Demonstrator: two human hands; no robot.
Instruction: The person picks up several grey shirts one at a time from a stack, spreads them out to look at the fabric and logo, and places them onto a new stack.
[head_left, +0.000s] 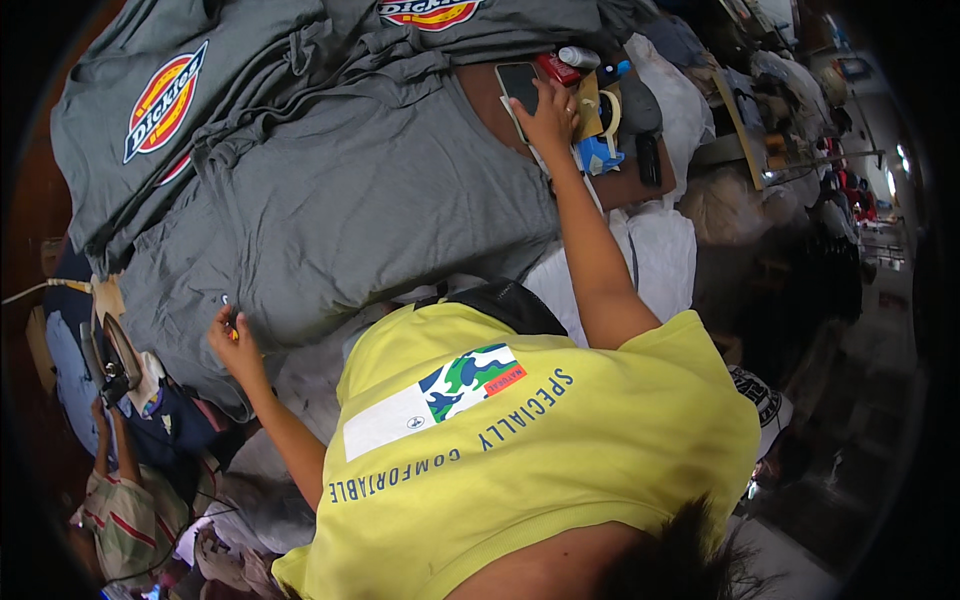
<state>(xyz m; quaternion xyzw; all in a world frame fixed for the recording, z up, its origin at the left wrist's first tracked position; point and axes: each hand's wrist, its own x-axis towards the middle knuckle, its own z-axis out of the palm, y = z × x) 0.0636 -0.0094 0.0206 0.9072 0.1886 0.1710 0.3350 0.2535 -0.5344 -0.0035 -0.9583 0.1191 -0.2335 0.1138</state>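
My right hand (549, 118) reaches to the far side, fingers apart, with its thumb against a smartphone (517, 90) whose screen is dark. The phone lies on a brown surface just past a grey T-shirt (370, 190). That shirt is spread flat, lightly wrinkled, in front of me. At its near left edge my left hand (234, 343) is closed around a small object with orange and yellow on it; its kind is too small to tell. A small pale spot (225, 299) shows on the cloth just beyond those fingers.
More grey shirts with a red-and-yellow printed emblem (165, 100) are heaped at the far left. Beside the phone are a red can-like item (558, 68), a tape roll (611, 112) and a blue packet (600, 155). Another person's arms (115, 445) show at lower left near an iron-like tool (120, 355).
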